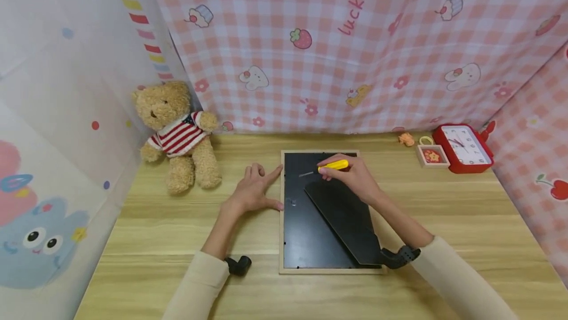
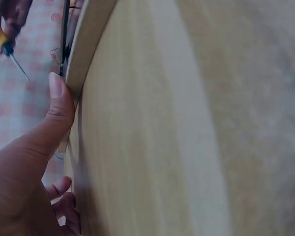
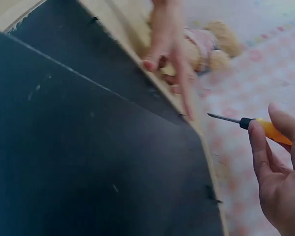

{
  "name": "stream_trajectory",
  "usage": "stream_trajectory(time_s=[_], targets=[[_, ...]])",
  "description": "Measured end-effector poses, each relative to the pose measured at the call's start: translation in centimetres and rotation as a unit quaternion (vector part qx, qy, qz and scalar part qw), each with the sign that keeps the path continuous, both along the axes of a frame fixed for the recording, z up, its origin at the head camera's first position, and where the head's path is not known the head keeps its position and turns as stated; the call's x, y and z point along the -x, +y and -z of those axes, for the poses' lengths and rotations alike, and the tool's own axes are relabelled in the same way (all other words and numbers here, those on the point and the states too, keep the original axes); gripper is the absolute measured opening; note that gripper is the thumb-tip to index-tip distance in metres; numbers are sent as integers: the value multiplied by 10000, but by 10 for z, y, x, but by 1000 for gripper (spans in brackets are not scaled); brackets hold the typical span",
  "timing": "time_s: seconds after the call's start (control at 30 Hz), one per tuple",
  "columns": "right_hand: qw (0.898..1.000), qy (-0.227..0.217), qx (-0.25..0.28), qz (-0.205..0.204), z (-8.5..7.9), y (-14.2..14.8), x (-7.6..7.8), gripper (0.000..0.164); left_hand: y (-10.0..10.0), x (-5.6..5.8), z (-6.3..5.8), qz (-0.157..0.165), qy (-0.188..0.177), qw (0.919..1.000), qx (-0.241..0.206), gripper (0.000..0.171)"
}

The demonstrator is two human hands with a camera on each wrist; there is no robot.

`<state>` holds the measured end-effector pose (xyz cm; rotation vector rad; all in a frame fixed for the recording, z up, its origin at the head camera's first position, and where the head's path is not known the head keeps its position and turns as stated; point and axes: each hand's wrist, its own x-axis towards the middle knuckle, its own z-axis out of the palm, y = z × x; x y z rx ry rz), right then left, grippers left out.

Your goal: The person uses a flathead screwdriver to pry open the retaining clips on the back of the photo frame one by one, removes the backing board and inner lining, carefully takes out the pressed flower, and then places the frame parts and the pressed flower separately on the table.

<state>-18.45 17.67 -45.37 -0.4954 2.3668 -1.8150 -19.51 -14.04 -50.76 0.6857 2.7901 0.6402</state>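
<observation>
While the left hand [image 1: 253,189] lies spread flat against the picture frame [image 1: 281,221] edge, bracing it on the surface [image 1: 443,221], the right hand [image 1: 355,177] pinches a yellow screwdriver [image 1: 334,165] over its black backing [image 1: 306,241].

Light wood-grain table [image 1: 466,241], planks running left-right. Back and right sides closed off by pink-and-white checked cloth [image 1: 399,39] printed with strawberries, cupcakes, bunnies and some pink lettering. Left side is a white sheet [image 1: 53,113] with coloured dots, a striped band and a blue cartoon face. Teddy bear [image 1: 177,135] in striped jumper at the back-left corner, red clock [image 1: 463,147] at the back-right corner. Lighting even and soft.
</observation>
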Motion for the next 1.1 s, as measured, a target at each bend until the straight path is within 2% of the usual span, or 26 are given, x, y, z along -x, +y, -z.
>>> stream_trajectory(time_s=[0.13,0.23,0.4,0.6,0.8,0.93,1.1], targets=[[9997,-147,-192,-24,10,-18,9,24,3,-6,-9,-19,93,9996,272,118],[9993,-143,-335,39,13,-25,12,25,4,-6,-11,-7,158,9992,364,117],[9986,-68,-523,81,22,-32,14,26,5,-7,-10,-30,162,9992,377,117],[9988,-92,-476,89,29,-38,15,28,3,-5,-3,-53,203,9995,242,118],[9968,127,-778,-100,25,-38,21,26,4,-6,-6,-64,244,9988,414,116],[9936,194,-1068,-303,16,-44,30,24,6,-7,-11,-84,255,9982,545,116],[9868,265,-1435,-703,1,-56,37,27,7,-7,-10,-67,238,9978,617,116]])
